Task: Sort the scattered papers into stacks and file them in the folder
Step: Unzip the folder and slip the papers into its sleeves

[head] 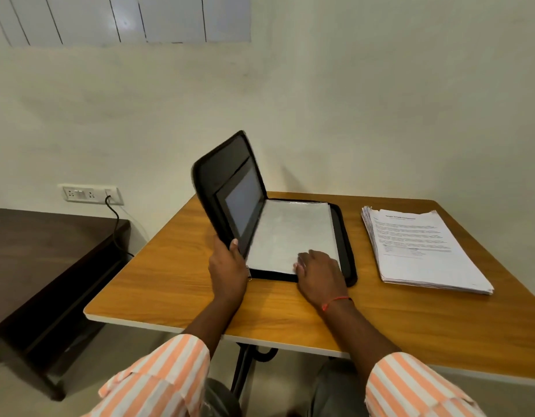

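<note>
Folder [347, 236] half open mid-worktop [170, 281], filing under way.
Left grip [227, 266] pinches the raised cover [230, 182]; right grip [320, 272] lies flat on filed sheets [290, 233]; the stack [422, 251] at right likely goes in next.

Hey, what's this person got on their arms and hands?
Both arms wear shirt sleeves in peach-orange and white stripes, the left sleeve and right sleeve ending above the forearms. The left hand and right hand are bare, no gloves. A thin red thread circles the right wrist.
</note>
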The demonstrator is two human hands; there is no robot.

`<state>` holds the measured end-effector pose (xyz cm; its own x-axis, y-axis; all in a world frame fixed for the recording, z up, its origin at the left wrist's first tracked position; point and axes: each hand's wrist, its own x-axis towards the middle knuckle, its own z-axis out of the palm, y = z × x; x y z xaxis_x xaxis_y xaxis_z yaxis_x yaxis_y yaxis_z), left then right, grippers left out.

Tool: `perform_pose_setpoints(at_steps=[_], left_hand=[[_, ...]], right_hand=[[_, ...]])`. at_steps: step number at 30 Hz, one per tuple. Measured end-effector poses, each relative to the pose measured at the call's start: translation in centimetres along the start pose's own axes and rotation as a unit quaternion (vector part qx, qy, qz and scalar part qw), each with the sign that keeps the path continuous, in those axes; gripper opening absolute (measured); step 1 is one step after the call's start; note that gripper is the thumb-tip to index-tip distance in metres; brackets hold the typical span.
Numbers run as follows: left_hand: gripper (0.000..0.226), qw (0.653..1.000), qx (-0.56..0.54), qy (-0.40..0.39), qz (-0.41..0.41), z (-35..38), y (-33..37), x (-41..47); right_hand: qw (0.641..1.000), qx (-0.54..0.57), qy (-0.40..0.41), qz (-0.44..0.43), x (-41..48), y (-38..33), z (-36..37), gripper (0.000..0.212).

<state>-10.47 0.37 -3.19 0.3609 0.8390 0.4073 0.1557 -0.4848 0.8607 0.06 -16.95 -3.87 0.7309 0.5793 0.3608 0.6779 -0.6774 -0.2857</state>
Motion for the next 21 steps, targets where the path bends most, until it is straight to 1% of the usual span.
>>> perform_pose_setpoints(at_steps=[2,5,9,11,12,14,15,17,21], left_hand=[[0.027,0.998,-0.003,0.014,-0.054,0.1,-0.1,0.6],[0.032,0.990,-0.014,0.026,-0.136,0.1,-0.5,1.5],[0.036,0.978,-0.039,0.023,-0.205,-0.4,-0.6,1.9],[0.042,0.972,-0.036,0.031,-0.229,-0.5,-0.7,2.1],[0.054,0.971,-0.032,0.043,-0.234,-0.6,-0.6,2.2],[0.088,0.974,-0.001,0.069,-0.218,-0.3,-0.8,2.2],[0.098,0.976,0.029,0.070,-0.203,-0.2,-0.7,2.1],[0.105,0.978,0.078,0.053,-0.187,0.2,-0.9,1.8],[0.101,0.972,0.089,0.044,-0.212,0.2,-1.2,2.1]], right_hand=[[1.000,0.001,0.017,0.017,-0.5,-0.1,0.1,0.038],[0.998,-0.043,0.020,0.038,-1.0,-0.6,0.0,0.041],[0.989,-0.079,0.044,0.118,-1.7,-0.8,-0.4,0.051],[0.987,-0.087,0.046,0.126,-2.2,-0.7,-0.7,0.050],[0.988,-0.090,0.041,0.118,-2.5,-0.8,-0.8,0.049],[0.992,-0.084,0.032,0.090,-3.0,-0.8,-0.9,0.047],[0.993,-0.078,0.030,0.079,-3.2,-0.8,-1.1,0.045],[0.996,-0.061,0.025,0.062,-3.6,-0.9,-1.2,0.043],[0.999,-0.021,0.002,0.035,-4.6,-1.8,-1.8,0.041]])
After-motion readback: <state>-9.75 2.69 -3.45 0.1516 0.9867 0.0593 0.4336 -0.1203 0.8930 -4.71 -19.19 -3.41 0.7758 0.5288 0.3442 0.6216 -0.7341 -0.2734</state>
